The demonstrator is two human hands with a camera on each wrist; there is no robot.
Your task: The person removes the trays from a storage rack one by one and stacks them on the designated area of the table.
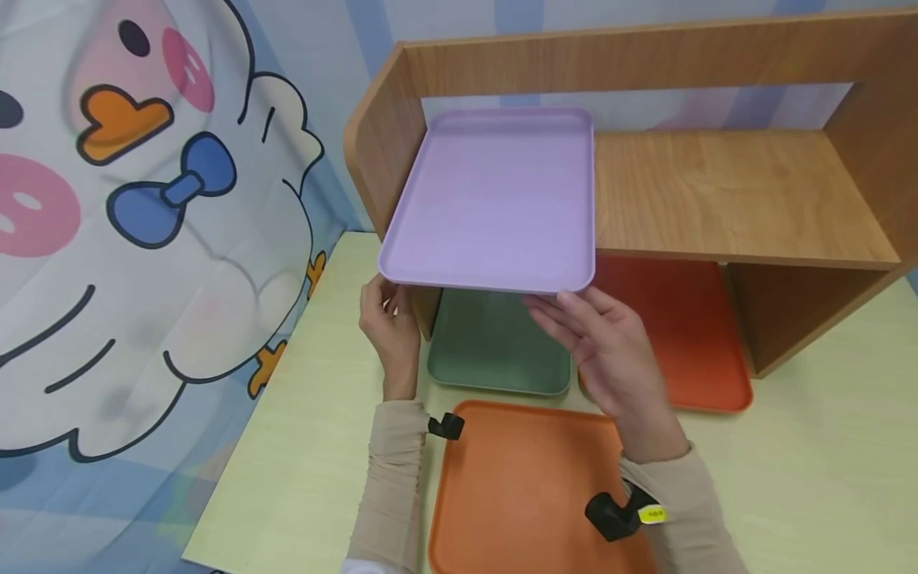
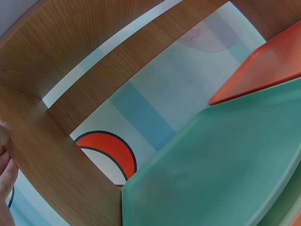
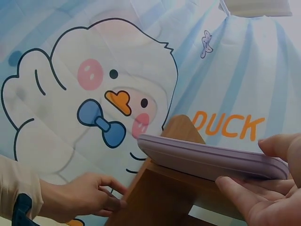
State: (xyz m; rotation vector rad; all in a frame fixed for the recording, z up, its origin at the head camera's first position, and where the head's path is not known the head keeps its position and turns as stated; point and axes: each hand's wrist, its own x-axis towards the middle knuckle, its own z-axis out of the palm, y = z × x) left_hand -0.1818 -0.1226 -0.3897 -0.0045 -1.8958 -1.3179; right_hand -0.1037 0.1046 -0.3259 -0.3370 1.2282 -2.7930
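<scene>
A lilac rectangular tray lies on the left part of the wooden shelf's upper board, its front edge sticking out past the board. My right hand is at the tray's front right corner, fingers extended and fingertips right at the rim. In the right wrist view some of these fingers are beneath the tray. My left hand is below the tray's front left corner. Its fingertips touch the shelf's left side panel, as the right wrist view shows.
Under the upper board lie a green tray on the left and a red tray on the right. An orange tray is on the pale table in front of the shelf. A curtain with a cartoon duck hangs behind and left.
</scene>
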